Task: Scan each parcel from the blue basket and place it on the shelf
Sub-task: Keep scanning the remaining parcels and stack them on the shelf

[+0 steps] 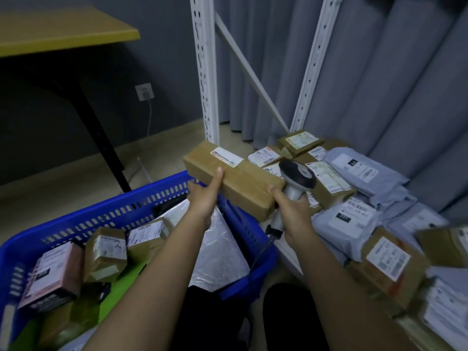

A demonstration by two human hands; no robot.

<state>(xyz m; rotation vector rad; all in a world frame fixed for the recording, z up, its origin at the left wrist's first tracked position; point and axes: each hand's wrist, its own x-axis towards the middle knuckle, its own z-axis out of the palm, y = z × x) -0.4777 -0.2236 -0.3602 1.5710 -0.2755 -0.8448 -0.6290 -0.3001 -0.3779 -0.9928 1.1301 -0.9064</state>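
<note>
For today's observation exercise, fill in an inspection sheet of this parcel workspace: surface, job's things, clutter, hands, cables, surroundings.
Surface: shelf deck crowded with parcels.
Job's things: long brown box held over the blue basket; basket holds more parcels.
Clutter: nothing seen.
Hands: left hand grips the box; right hand holds the scanner.
Cables: scanner's cord hangs down; white lead from wall socket.
Surroundings: yellow table, grey curtain.
</note>
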